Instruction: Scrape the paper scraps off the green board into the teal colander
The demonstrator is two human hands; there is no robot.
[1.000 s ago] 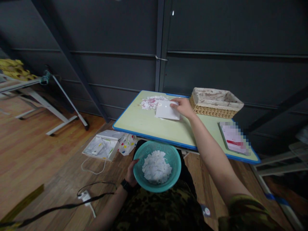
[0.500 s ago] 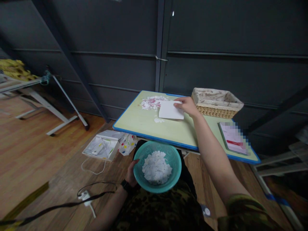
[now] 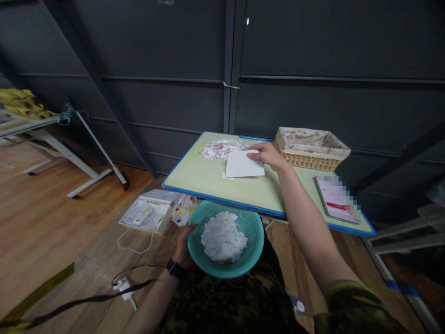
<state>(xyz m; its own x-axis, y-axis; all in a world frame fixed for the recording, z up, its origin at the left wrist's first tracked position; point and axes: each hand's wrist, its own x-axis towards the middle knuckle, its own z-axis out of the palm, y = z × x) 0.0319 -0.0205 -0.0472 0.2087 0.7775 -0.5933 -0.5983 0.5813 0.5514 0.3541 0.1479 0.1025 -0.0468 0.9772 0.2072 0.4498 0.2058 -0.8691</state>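
Note:
My left hand (image 3: 183, 248) grips the rim of a teal bowl (image 3: 253, 229) held just below the near edge of the table (image 3: 205, 178). The bowl is heaped with white paper scraps (image 3: 223, 242). My right hand (image 3: 267, 155) reaches across the table and holds a white card (image 3: 243, 164) by its far right corner, its lower edge resting on the tabletop. A few small scraps lie at the card's left edge. A pile of white and pink paper scraps (image 3: 221, 149) lies beyond the card near the far edge of the table.
A wicker basket (image 3: 310, 149) stands at the back right of the table, and a booklet (image 3: 335, 199) lies near the right front corner. On the wooden floor to the left are an open white box (image 3: 149, 211), a spotted bag (image 3: 184, 209) and a cable with plug (image 3: 123, 285).
My right hand has drawn the white card nearer and slightly left. The bowl in my left hand has shifted a little left and up toward the table edge.

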